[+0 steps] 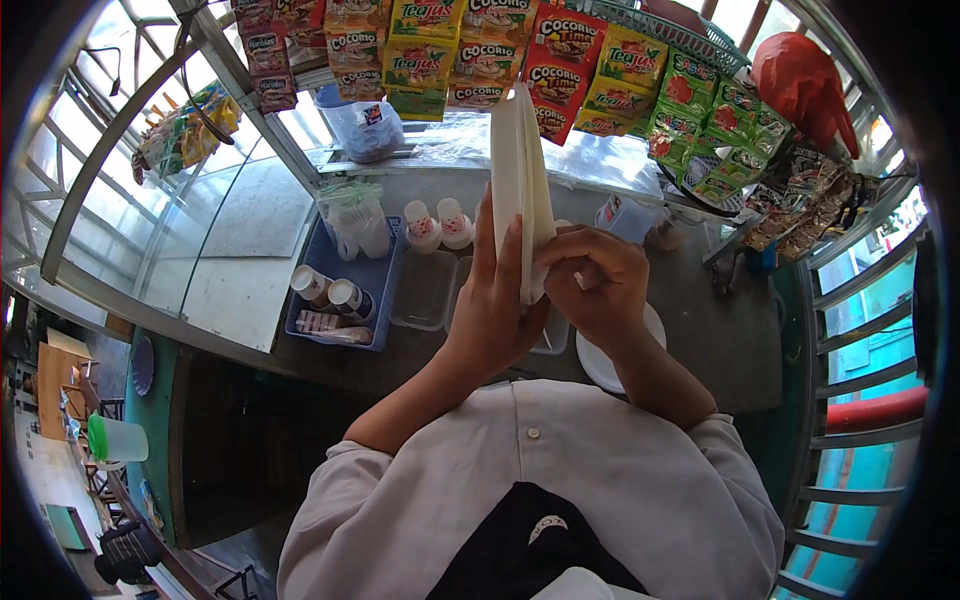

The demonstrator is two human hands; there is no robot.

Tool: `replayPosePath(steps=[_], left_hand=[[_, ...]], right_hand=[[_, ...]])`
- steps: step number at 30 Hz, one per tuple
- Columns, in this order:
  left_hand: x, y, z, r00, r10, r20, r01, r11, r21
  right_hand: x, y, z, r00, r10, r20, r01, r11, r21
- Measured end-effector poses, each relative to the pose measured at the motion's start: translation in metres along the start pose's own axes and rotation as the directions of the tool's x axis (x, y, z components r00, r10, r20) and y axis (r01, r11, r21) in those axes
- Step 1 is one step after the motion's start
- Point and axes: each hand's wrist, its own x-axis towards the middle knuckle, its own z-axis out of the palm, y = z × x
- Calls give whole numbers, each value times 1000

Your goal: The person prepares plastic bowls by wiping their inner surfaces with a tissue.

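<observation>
The work looks to be at the stage of parting one sheet from a stack of white sheets, held upright above the desk. The left hand lies flat, fingers stretched up the stack's left face to brace it. The right hand is curled, pinching the lower right edge. Freeing a single sheet would call for a fine thumb slide there. At 12 o'clock hang red sachets reading "Cocorio Time" and yellow-green sachets reading "TeaJus"; the green packs at 1 o'clock are unreadable.
</observation>
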Motion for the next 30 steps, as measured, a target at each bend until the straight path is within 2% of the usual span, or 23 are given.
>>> replayPosePath(steps=[3, 5, 8, 11, 18, 24, 27, 29, 30], left_hand=[[-1, 0, 2, 1000, -27, 2, 28, 999, -39], [-2, -2, 3, 999, -32, 8, 32, 999, -16], [-3, -3, 4, 1000, -19, 3, 19, 1000, -20], [-2, -2, 5, 1000, 8, -17, -7, 1000, 21], [-1, -1, 4, 1000, -18, -3, 18, 1000, -8], [-1, -2, 5, 999, 25, -35, -25, 1000, 4], [0, 0, 3, 998, 42, -37, -42, 999, -7], [0, 2, 2, 999, 18, -28, -18, 1000, -9], [0, 1, 2, 999, 18, -28, -18, 1000, -9]], right_hand=[[0, 1, 4, 999, -15, -39, 18, 997, 79], [0, -1, 5, 999, 25, -40, -17, 981, 193], [-1, 0, 4, 998, 58, -25, -52, 979, 195], [-1, 0, 3, 999, 46, -25, -41, 985, 170], [0, -1, 2, 999, 43, -25, -39, 986, 161], [-1, -1, -1, 999, 39, 4, -39, 991, 129], [-2, -1, -2, 1000, 17, 10, -19, 985, 169], [-3, -1, 1, 998, 65, -6, -60, 951, 305], [-3, -2, -2, 998, 65, -6, -60, 951, 304]])
